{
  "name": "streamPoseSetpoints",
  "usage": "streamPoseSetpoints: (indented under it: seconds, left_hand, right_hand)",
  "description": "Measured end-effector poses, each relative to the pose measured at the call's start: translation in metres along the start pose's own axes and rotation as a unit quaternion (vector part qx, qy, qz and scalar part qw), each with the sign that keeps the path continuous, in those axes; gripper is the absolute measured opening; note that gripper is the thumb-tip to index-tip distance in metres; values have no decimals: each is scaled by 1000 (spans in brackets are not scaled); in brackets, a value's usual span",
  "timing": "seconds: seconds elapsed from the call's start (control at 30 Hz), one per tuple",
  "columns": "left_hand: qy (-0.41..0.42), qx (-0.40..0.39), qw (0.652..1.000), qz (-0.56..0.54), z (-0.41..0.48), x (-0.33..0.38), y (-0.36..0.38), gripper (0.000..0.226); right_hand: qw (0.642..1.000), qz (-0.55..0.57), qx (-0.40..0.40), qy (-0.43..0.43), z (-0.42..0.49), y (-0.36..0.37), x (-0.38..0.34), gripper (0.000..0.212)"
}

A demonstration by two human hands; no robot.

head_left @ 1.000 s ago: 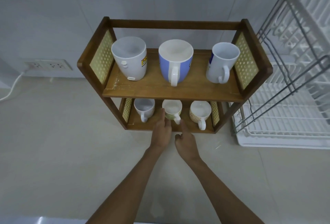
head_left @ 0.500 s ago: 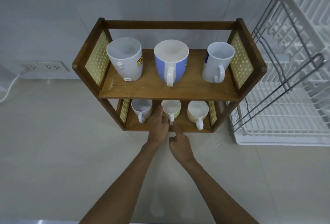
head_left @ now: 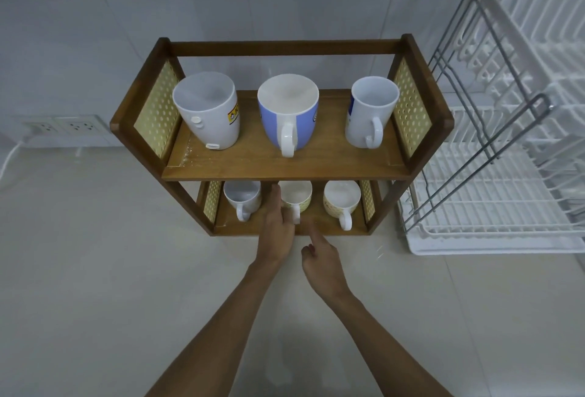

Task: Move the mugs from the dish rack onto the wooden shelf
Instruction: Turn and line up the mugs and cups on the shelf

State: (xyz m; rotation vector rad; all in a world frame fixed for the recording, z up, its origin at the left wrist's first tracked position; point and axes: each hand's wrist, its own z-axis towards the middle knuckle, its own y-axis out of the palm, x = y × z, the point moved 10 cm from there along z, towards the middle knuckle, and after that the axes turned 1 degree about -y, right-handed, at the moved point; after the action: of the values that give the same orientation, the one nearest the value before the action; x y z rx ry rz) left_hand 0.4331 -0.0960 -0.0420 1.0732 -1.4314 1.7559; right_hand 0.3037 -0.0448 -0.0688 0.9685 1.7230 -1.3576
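The wooden shelf [head_left: 285,168] stands against the wall. Its upper board holds a white mug [head_left: 207,111], a blue mug [head_left: 286,111] and a second white mug [head_left: 370,117]. On the lower board sit three small cups: a white cup [head_left: 242,198], a patterned middle cup [head_left: 297,195] and a patterned right cup [head_left: 342,203]. My left hand [head_left: 278,232] reaches into the lower tier, fingers straight and lying against the middle cup's left side. My right hand [head_left: 323,265] is just in front of the shelf, index finger stretched toward that cup's handle, other fingers curled. Neither hand holds anything.
A white dish rack [head_left: 506,206] with grey wire frames stands to the right of the shelf; no mugs show in it. Wall sockets [head_left: 63,127] and a white cable [head_left: 9,159] are at the far left. The shelf and rack rest on a pale countertop [head_left: 95,270].
Both hands stay at the middle cup on the lower board. My view has shifted slightly. No mug has visibly moved.
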Motion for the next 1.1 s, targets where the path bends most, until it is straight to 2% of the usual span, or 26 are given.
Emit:
streamPoseSetpoints:
  seconds: [0.07,0.13,0.2,0.33,0.5,0.83,1.1]
  left_hand:
    - [25,-6,1000,2,-11,13,10,49]
    - [40,-47,998,-8,-24,24,32,50]
    - [34,-88,995,-18,-33,29,56,49]
    - [-7,-106,993,-46,-30,29,81,49]
    - [-12,-114,991,-75,-19,29,93,36]
    - [-24,-103,993,-61,-11,30,99,33]
    - [-23,-105,993,-43,-6,27,104,37]
  right_hand:
    - [998,-13,61,-8,-9,-24,5,64]
    - [991,-40,129,-11,-20,-50,12,64]
    - [985,-45,164,8,-26,-66,24,67]
    - [990,-13,123,71,-19,-67,44,70]
    - [993,-2,80,89,-2,-66,49,73]
    - [996,9,71,53,16,-65,44,73]
    - [996,18,74,51,25,-70,41,64]
